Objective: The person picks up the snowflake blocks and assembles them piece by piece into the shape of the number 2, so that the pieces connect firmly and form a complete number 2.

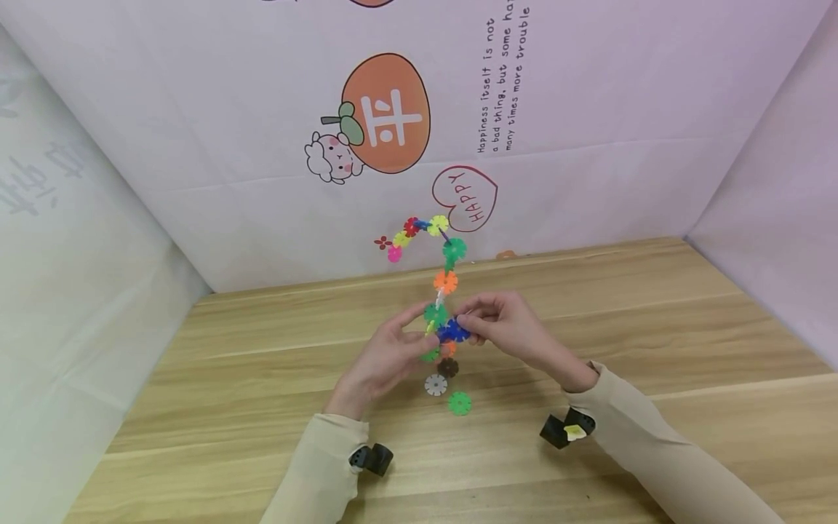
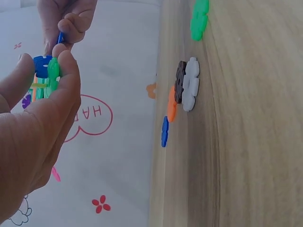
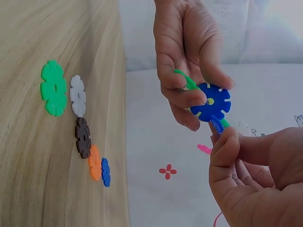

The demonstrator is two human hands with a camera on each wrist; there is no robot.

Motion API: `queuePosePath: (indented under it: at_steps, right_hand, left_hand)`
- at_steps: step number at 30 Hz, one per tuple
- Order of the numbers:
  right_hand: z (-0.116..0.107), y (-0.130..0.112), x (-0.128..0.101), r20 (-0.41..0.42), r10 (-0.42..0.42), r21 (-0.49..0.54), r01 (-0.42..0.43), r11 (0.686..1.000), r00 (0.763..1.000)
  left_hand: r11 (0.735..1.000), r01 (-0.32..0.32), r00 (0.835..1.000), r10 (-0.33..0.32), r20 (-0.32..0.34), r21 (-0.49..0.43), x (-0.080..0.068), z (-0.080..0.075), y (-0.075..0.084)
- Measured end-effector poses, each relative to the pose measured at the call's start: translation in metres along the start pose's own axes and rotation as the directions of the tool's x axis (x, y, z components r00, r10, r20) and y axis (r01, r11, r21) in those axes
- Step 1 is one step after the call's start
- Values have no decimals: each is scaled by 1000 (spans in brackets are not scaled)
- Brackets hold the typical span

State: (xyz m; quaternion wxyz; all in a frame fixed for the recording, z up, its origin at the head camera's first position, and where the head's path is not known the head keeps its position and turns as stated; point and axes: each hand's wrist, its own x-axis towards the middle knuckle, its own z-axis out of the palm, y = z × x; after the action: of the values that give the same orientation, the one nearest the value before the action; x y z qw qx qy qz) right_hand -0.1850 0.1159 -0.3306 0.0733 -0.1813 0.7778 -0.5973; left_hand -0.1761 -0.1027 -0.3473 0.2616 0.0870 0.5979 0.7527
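Chain of discs point(image 1: 447, 282): one, raised over the table point(image 1: 262, 407), arching toward 12 o'clock; I see the left hand point(image 1: 386, 356) pinching its lower part. Blue disc point(image 1: 460, 331): one, pinched by the right hand point(image 1: 511, 327) at the chain's 3 o'clock. Loose discs, toward 6 o'clock: green point(image 1: 460, 403), white point(image 1: 436, 385), brown point(image 1: 448, 367), orange point(image 3: 94, 163), blue point(image 3: 106, 172). Cloth point(image 1: 589, 131), 12 o'clock: I read "HAPPY", "Happiness itself is not a bad thing".

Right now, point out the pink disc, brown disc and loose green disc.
Pink disc point(image 1: 394, 254): head view, middle of its face.
Brown disc point(image 3: 81, 138): right wrist view, face beside its centre hole.
Loose green disc point(image 3: 49, 89): right wrist view, face beside its centre hole.
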Motion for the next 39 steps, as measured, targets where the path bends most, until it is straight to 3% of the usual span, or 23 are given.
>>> queuePosePath:
  at_steps: [10,16,23,32,39]
  right_hand:
    - [2,0,0,-11,48,47,-48,998,999]
    - [5,0,0,-30,55,58,-53,997,998]
    - [5,0,-1,-82,16,24,-14,1000,996]
    - [1,-2,0,-143,11,13,-9,1000,990]
    - [2,-2,-1,-99,2,-19,-4,1000,995]
  left_hand:
    - [991,-38,998,43,-42,125,-1,1,1]
    - [981,-76,996,83,-32,181,-2,2,2]
    - [976,-113,993,118,-20,184,-2,3,2]
    - [986,-83,995,90,-42,146,0,2,2]
    - [973,-98,994,106,-28,211,0,0,1]
